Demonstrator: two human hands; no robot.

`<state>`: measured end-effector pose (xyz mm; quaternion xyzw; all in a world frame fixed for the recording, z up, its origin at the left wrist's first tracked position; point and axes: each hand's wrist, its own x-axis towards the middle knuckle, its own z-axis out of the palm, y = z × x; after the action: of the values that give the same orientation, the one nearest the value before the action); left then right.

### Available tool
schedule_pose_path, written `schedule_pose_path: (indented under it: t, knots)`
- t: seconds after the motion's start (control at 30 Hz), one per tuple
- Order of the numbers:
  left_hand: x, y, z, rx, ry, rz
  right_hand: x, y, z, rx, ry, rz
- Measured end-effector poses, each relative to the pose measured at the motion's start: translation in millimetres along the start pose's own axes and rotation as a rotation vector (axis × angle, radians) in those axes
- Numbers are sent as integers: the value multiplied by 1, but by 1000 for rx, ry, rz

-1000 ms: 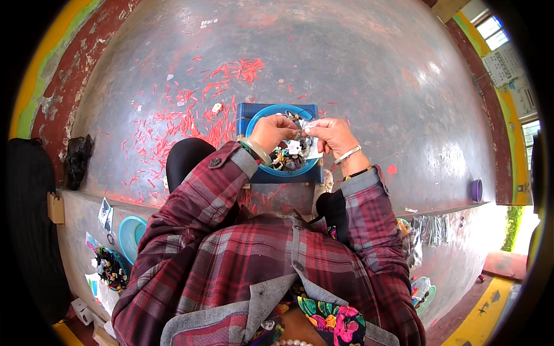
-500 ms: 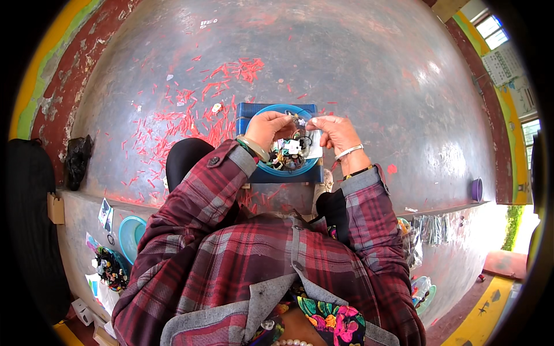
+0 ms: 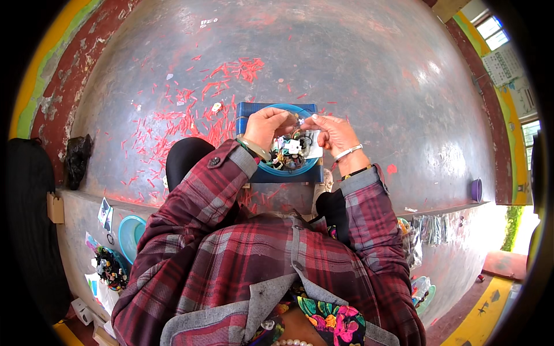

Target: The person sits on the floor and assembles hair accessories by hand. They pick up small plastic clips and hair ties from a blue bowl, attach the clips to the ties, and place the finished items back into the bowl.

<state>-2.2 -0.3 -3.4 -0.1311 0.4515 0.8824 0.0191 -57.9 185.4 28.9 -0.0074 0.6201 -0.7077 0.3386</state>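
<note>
Both my hands are raised over a round blue basin, which rests on a blue stool. Inside the basin lies a tangled heap of small dark bands with white, yellow and green charms. My left hand is closed in a pinch at the basin's left side. Facing it from the right, my right hand pinches with thumb and forefinger. Between the fingertips is a thin dark band with a small pale charm; its exact kind is too small to tell. A white card sits at the basin's right side.
Red scraps litter the floor left of the stool. On the ledge at left are a turquoise basin and a container of similar charms. A purple pot and plastic-wrapped bundles stand at right.
My right hand has shifted very slightly, its fingertips turning a little lower and closer to the left hand's. My left hand stays almost in place, still pinching.
</note>
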Motion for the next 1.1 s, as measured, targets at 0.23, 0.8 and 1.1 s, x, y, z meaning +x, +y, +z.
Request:
schedule_pose_path:
  t: [0.23, 0.8, 1.1]
  knots:
    - [-2, 2, 3, -31, -16, -1, -1, -6, -4, -41, -183, 76]
    - [-5, 0, 3, 15, -109, 65, -1, -3, 2, 157, -219, 0]
    - [3, -8, -4, -155, 31, 14, -2, -2, 11, -281, -144, -239]
